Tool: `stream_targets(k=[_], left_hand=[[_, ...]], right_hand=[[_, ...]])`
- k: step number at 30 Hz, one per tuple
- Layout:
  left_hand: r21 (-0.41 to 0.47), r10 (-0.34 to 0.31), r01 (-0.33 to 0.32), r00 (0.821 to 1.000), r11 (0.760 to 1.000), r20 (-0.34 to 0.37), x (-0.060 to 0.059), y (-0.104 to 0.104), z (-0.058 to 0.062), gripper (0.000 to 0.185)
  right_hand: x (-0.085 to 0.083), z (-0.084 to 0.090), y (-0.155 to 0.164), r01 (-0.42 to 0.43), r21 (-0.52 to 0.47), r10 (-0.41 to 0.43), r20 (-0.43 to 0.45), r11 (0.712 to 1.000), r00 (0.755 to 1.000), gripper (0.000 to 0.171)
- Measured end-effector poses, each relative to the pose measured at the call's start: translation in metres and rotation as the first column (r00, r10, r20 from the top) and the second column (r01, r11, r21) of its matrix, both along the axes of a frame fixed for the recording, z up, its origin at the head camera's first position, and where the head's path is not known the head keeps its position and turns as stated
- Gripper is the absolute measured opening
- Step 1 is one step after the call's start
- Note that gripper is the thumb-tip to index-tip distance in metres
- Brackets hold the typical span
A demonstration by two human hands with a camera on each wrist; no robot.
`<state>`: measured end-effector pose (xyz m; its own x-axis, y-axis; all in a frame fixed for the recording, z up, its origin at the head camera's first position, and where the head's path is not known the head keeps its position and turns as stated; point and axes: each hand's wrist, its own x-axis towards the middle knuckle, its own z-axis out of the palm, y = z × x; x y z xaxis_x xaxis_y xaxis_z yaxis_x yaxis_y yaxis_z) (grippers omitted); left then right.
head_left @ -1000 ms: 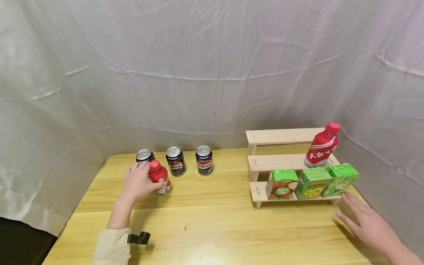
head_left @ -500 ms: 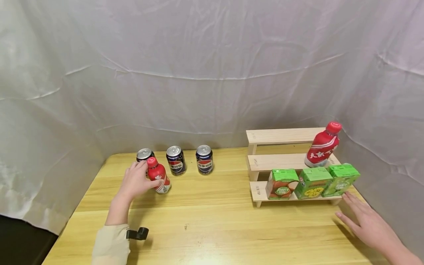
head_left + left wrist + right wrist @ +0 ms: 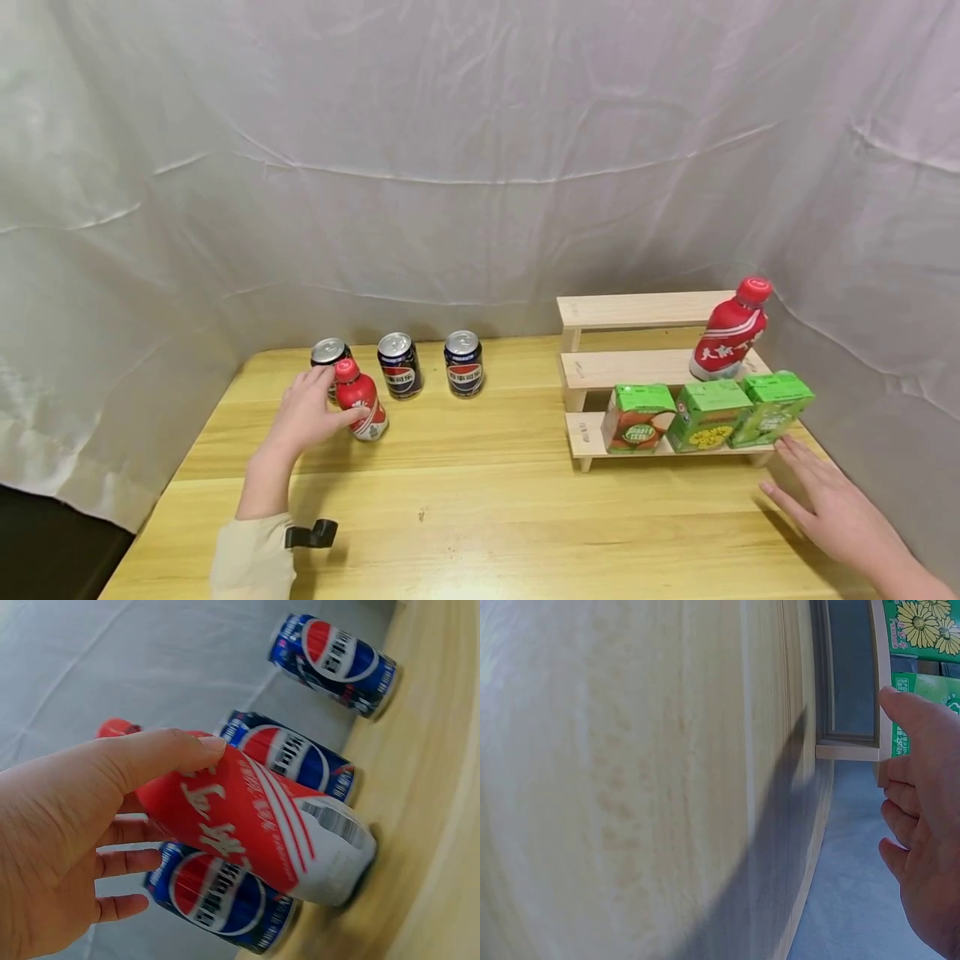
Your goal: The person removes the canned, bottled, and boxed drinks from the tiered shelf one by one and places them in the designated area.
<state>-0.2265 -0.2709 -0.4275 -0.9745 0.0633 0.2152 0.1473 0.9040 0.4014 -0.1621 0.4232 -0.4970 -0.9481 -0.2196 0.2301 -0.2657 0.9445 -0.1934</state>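
Observation:
In the head view, my left hand [image 3: 309,412] is at a red drink bottle [image 3: 362,402] with a red cap and a white base. The left wrist view shows the thumb lying across the red bottle [image 3: 225,806] and fingers behind it, so the hand pinches it; the other fingers stick out loosely. Behind it stand dark blue Pepsi cans [image 3: 400,367], one partly hidden by the hand and bottle. My right hand [image 3: 840,508] has its fingers extended beside the right end of a wooden tiered shelf [image 3: 622,367]; whether it touches the shelf I cannot tell.
Green drink cartons [image 3: 710,417] line the shelf's lowest tier. Another red bottle [image 3: 727,333] stands on the middle tier at right. A grey cloth [image 3: 480,167] walls the back and sides of the wooden table [image 3: 487,517].
The red bottle in my left hand has shifted very slightly, its cap moving a little to the left. My right hand, the cans and the shelf stay put.

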Motion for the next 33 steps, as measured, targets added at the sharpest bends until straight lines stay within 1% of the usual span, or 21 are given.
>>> stream_targets(k=[7, 9, 11, 14, 17, 22, 27, 33], left_hand=[[0.029, 0.027, -0.025, 0.997, 0.999, -0.071, 0.010, 0.004, 0.017, 0.078], [0.029, 0.029, -0.026, 0.993, 0.999, -0.113, 0.013, 0.007, 0.022, 0.078], [0.032, 0.025, -0.020, 0.986, 0.999, -0.168, 0.016, 0.010, 0.028, 0.075], [0.029, 0.012, -0.005, 0.967, 1.000, -0.255, 0.021, 0.017, 0.037, 0.072], [0.017, -0.009, 0.015, 0.946, 1.000, -0.325, 0.025, 0.025, 0.047, 0.067], [-0.016, -0.070, 0.070, 0.903, 0.997, -0.424, 0.030, 0.040, 0.063, 0.058], [-0.054, -0.142, 0.133, 0.864, 0.990, -0.483, 0.032, 0.059, 0.076, 0.053], [-0.099, -0.239, 0.221, 0.815, 0.970, -0.528, 0.028, 0.086, 0.086, 0.050]], right_hand=[[0.002, 0.001, 0.000, 0.015, -0.003, -0.015, 0.021, 1.000, 1.000, 0.074], [0.003, 0.001, 0.000, 0.015, -0.006, -0.015, 0.028, 1.000, 1.000, 0.075], [0.003, 0.001, 0.000, 0.019, -0.006, -0.018, 0.028, 1.000, 0.999, 0.075], [0.003, 0.001, 0.000, 0.021, -0.007, -0.021, 0.032, 1.000, 0.999, 0.075], [0.003, 0.000, 0.000, 0.022, -0.006, -0.022, 0.029, 1.000, 0.999, 0.075], [0.003, 0.000, -0.001, 0.013, -0.001, -0.013, 0.020, 1.000, 1.000, 0.074], [0.002, 0.001, -0.001, 0.004, 0.002, -0.004, 0.010, 1.000, 1.000, 0.074], [0.002, 0.001, -0.001, -0.014, 0.000, 0.014, -0.016, 1.000, 1.000, 0.073]])
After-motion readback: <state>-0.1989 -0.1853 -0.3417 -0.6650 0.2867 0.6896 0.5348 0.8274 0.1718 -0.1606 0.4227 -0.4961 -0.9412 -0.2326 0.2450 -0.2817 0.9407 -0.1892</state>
